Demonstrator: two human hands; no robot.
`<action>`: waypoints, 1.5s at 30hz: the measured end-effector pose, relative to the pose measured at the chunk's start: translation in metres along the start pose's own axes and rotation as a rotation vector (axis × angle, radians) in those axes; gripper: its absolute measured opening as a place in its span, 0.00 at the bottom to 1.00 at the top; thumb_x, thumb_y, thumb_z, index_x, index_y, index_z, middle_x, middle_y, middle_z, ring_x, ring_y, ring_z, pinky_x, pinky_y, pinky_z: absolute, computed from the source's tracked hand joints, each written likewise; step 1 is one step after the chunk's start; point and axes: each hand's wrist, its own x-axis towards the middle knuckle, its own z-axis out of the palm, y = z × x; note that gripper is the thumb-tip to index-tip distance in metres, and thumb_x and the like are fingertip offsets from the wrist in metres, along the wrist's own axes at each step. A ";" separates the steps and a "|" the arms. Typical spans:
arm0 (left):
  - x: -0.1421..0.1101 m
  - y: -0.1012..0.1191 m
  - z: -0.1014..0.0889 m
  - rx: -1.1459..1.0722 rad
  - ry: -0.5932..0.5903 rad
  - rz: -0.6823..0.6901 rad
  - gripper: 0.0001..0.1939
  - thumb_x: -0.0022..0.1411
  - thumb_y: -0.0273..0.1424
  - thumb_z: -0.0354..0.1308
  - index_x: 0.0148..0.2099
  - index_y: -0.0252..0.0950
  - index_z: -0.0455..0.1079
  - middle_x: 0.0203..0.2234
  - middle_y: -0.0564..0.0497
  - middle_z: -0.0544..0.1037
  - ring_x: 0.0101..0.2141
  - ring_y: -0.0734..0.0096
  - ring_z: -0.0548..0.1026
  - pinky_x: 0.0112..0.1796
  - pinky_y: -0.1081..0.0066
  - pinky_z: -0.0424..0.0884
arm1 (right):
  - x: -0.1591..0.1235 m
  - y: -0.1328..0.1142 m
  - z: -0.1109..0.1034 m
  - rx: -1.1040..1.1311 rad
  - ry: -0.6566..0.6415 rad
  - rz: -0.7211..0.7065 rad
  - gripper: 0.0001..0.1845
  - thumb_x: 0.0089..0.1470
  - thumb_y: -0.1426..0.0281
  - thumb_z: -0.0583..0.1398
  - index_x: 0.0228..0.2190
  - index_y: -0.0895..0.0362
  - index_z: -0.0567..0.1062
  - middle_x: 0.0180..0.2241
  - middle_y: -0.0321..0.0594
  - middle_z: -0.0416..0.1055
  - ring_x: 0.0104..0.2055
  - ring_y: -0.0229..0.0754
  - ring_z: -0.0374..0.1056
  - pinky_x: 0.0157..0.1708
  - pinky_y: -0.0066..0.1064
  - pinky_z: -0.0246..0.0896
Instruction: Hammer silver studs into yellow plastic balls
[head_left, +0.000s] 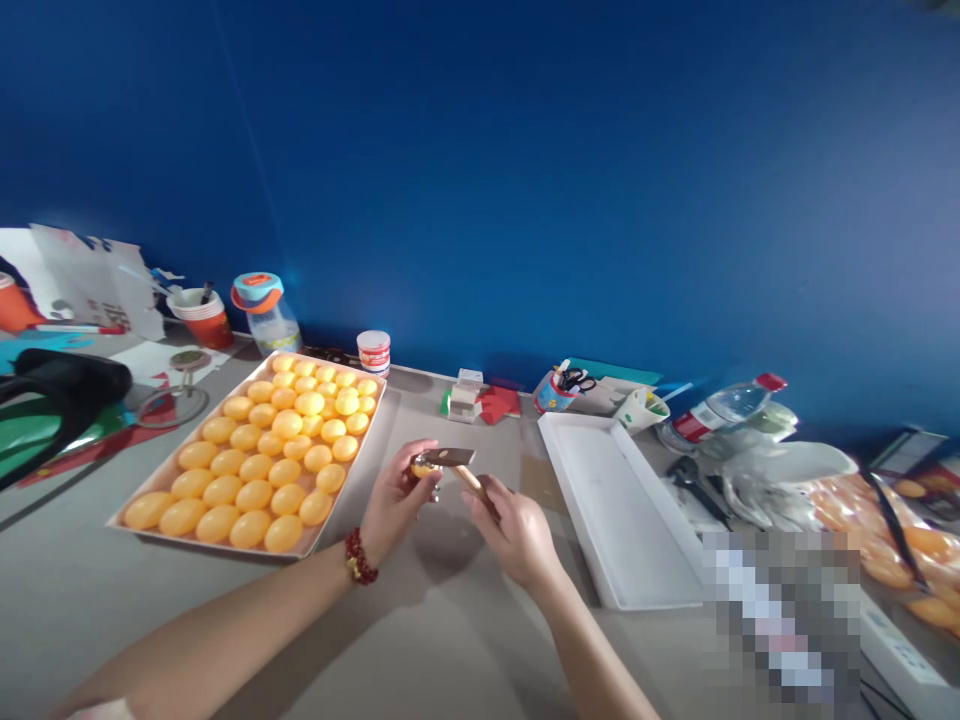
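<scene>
My left hand [401,495], with a dark red bead bracelet [360,557] at the wrist, pinches a small shiny metal-and-yellow piece [424,467]. Fingers cover much of that piece, so its kind is unclear. My right hand [517,525] is wrapped round the wooden handle of a small hammer [453,457]. The hammer's dark head is level with the left fingertips, at or very near the shiny piece; whether they touch I cannot tell. To the left of my hands, orange table tennis balls [255,468] fill much of a shallow tray [319,540].
A long white tray [619,515] lies to the right. Along the blue wall stand a lidded jug [266,315], a tub [374,353], a small box [465,397] and a pen cup with scissors [553,392]. Farther right are a plastic bottle [724,410] and bagged orange balls [892,535].
</scene>
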 end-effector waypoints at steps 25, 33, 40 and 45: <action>-0.002 -0.004 -0.003 -0.364 -0.075 -0.072 0.21 0.61 0.31 0.55 0.56 0.37 0.65 0.33 0.50 0.77 0.28 0.71 0.73 0.35 0.67 0.70 | -0.002 -0.005 -0.002 0.086 0.038 0.004 0.15 0.63 0.62 0.50 0.33 0.56 0.72 0.19 0.34 0.67 0.19 0.37 0.62 0.21 0.24 0.49; -0.002 -0.005 -0.006 -0.177 -0.059 -0.001 0.21 0.61 0.33 0.57 0.57 0.39 0.66 0.48 0.45 0.74 0.29 0.74 0.71 0.36 0.69 0.71 | -0.002 -0.008 -0.004 0.056 0.025 -0.002 0.16 0.63 0.61 0.50 0.34 0.56 0.73 0.20 0.34 0.69 0.19 0.37 0.63 0.21 0.25 0.48; -0.001 -0.010 -0.005 -0.224 -0.086 0.116 0.15 0.63 0.35 0.58 0.52 0.40 0.71 0.52 0.44 0.70 0.31 0.73 0.72 0.34 0.70 0.72 | -0.002 -0.001 -0.003 0.139 0.144 0.015 0.15 0.63 0.62 0.51 0.33 0.57 0.72 0.21 0.34 0.67 0.23 0.37 0.64 0.24 0.25 0.52; -0.004 -0.002 -0.001 -0.302 -0.173 0.079 0.22 0.65 0.33 0.57 0.60 0.44 0.62 0.52 0.44 0.71 0.37 0.68 0.75 0.37 0.66 0.75 | -0.003 0.002 -0.004 0.190 0.235 0.021 0.13 0.64 0.64 0.52 0.36 0.57 0.73 0.24 0.36 0.70 0.25 0.37 0.65 0.26 0.24 0.55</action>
